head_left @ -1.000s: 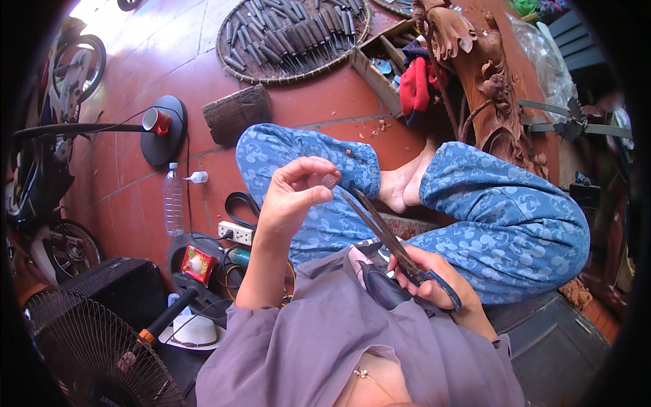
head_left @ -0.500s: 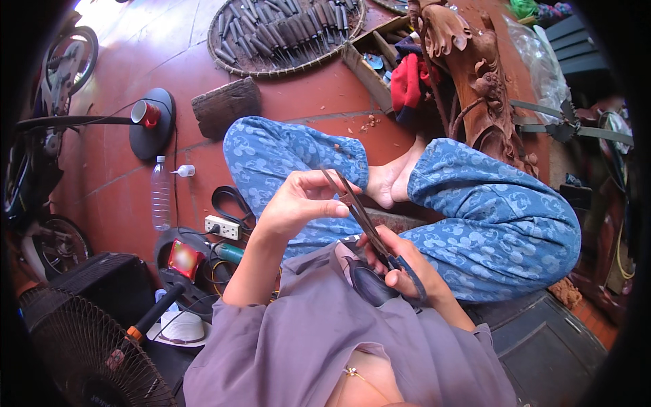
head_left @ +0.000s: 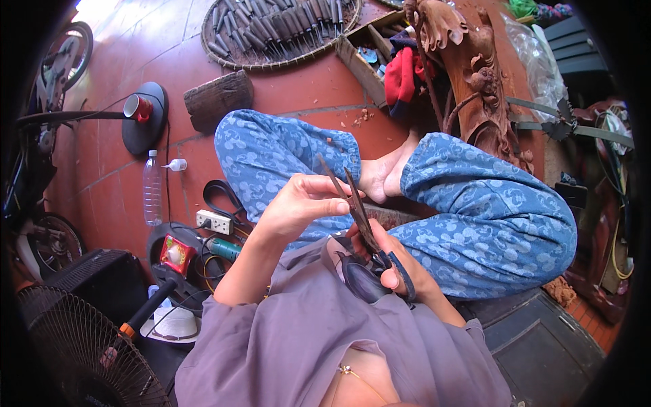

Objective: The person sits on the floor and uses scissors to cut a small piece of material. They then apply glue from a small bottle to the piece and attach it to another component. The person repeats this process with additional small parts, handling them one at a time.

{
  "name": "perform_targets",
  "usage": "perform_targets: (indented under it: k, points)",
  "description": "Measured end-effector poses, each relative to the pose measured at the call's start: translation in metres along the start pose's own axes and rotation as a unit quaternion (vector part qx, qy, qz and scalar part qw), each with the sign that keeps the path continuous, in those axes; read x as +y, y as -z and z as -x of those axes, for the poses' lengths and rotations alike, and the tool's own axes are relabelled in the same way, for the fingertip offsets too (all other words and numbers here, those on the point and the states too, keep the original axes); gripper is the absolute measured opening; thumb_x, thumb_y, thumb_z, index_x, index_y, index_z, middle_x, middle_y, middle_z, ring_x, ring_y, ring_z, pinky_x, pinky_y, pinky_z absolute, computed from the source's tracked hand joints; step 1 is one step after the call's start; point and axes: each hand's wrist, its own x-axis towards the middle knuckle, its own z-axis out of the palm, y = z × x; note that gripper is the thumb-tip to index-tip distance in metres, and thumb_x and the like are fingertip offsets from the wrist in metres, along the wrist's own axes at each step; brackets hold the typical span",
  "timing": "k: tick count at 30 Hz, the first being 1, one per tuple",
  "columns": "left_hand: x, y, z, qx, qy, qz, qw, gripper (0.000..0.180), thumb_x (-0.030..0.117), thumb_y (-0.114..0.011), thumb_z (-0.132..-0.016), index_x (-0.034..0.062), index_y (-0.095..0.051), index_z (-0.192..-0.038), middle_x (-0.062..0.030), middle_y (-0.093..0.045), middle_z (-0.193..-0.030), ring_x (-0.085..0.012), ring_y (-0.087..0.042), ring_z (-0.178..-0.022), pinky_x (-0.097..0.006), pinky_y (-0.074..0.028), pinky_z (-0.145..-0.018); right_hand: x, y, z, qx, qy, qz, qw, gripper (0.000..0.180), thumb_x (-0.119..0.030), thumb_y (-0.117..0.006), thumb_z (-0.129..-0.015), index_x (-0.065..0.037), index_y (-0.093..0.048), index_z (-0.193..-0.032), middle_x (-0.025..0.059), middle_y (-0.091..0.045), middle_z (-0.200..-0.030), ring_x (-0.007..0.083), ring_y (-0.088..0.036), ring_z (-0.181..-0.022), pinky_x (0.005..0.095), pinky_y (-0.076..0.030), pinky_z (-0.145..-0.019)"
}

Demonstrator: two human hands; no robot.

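I sit cross-legged in blue patterned trousers (head_left: 475,210) on a red tiled floor. My right hand (head_left: 390,261) grips the dark handles of a large pair of scissors (head_left: 352,203), whose two blades point up and away, slightly apart. My left hand (head_left: 302,203) is raised beside the blades, thumb and fingers pinched close to them; whether it holds anything small I cannot tell. Both hands hover above my lap, in front of my grey shirt (head_left: 319,339).
A round woven tray (head_left: 271,27) of several dark tools lies ahead. A wooden block (head_left: 218,100), carved wood piece (head_left: 468,74), red cloth (head_left: 401,74), plastic bottle (head_left: 152,190), power strip (head_left: 213,221), cup on a round base (head_left: 139,108) and fan (head_left: 81,339) surround me.
The scissors have swung more upright and their blades have parted a little. My left hand has dropped from higher up to pinch beside the blades.
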Motion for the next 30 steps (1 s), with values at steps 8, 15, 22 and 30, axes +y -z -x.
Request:
perform_targets:
  k: [8, 15, 22, 30]
  points:
    - [-0.002, -0.001, -0.002, -0.009, 0.008, -0.021, 1.0, 0.029, 0.012, -0.076, -0.07, -0.0025, -0.067, -0.094, -0.0097, -0.064, -0.09, -0.0184, -0.063, -0.085, -0.03, -0.048, -0.08, -0.003, -0.006, 0.002, 0.013, -0.021, 0.023, 0.999, 0.098, -0.091, -0.032, -0.059, 0.0, -0.043, -0.093, 0.0075, -0.043, -0.072, 0.0193, -0.044, -0.065, 0.0309, -0.036, -0.057]
    - [-0.003, -0.003, -0.001, -0.009, -0.004, -0.006, 1.0, 0.026, 0.01, -0.075, -0.071, -0.0027, -0.068, -0.093, -0.0104, -0.064, -0.09, -0.0189, -0.062, -0.085, -0.031, -0.048, -0.08, 0.009, -0.006, 0.004, 0.028, -0.021, 0.037, 0.999, 0.087, -0.084, -0.031, -0.071, 0.001, -0.046, -0.085, 0.011, -0.047, -0.068, 0.0223, -0.048, -0.06, 0.0337, -0.037, -0.055]
    - [0.003, -0.009, 0.001, -0.002, -0.013, -0.032, 0.999, 0.026, 0.012, -0.073, -0.074, -0.0016, -0.067, -0.096, -0.0106, -0.065, -0.094, -0.0172, -0.062, -0.087, -0.031, -0.048, -0.081, 0.004, -0.005, 0.003, 0.009, -0.048, -0.008, 0.999, 0.103, -0.09, -0.032, -0.062, 0.001, -0.044, -0.109, 0.0094, -0.047, -0.076, 0.0191, -0.047, -0.068, 0.0304, -0.039, -0.062]
    - [-0.007, -0.003, -0.001, 0.003, -0.016, 0.007, 1.0, 0.035, 0.012, -0.069, -0.079, -0.0026, -0.061, -0.11, -0.0118, -0.066, -0.097, -0.0154, -0.061, -0.093, -0.029, -0.045, -0.087, 0.01, -0.005, 0.002, -0.045, -0.037, -0.078, 0.995, 0.122, -0.095, -0.036, -0.05, -0.002, -0.031, -0.128, 0.0089, -0.042, -0.096, 0.0169, -0.042, -0.089, 0.0307, -0.036, -0.079]
